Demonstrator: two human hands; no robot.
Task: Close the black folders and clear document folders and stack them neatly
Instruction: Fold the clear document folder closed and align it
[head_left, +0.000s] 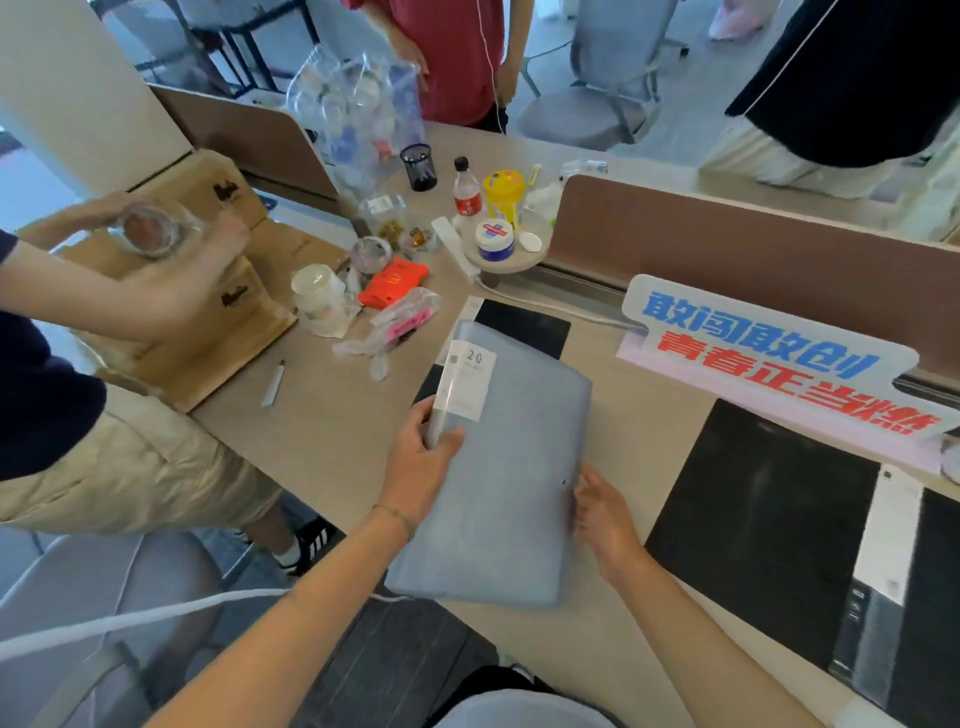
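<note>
A closed translucent grey document folder (511, 467) with a white "20" label on its spine is held just above the desk's middle. My left hand (421, 467) grips its spine edge, thumb on the cover. My right hand (605, 517) touches its right edge with loosely curled fingers. Under it lies a closed black folder (524, 325), only its far end and a left sliver showing. An open black folder (769, 525) with a white spine strip lies flat at the right.
A blue-and-red lettered sign (769, 358) leans on the brown divider (753, 244). Bottles, jars, a pen cup (418, 166) and plastic bags crowd the desk's far left. A person at left holds a glass jar (148, 228) over cardboard boxes (208, 332). A marker (274, 384) lies nearby.
</note>
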